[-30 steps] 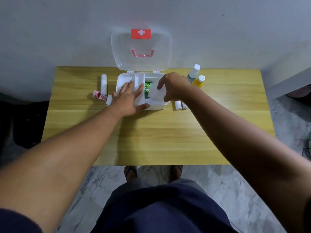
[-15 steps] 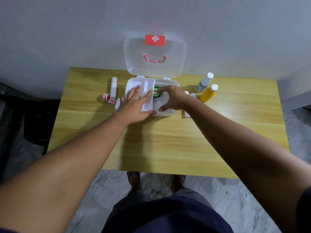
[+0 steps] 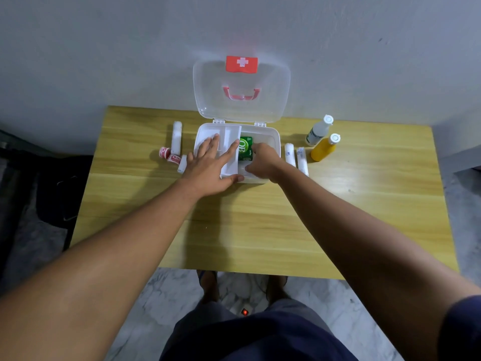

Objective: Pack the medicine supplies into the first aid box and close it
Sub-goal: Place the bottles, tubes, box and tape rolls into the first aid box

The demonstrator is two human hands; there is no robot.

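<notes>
Box: the first aid box sits open on the table, clear lid upright against the wall.
My left hand: spread flat on the white inner tray.
My right hand: curled inside the box beside the green packet; I cannot tell its grip.
Outside: white rolls and two bottles to the right, tape rolls to the left.

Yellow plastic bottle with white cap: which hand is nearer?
Right. The right hand is inside the box, left of the yellow bottle; the left hand lies farther left.
</notes>
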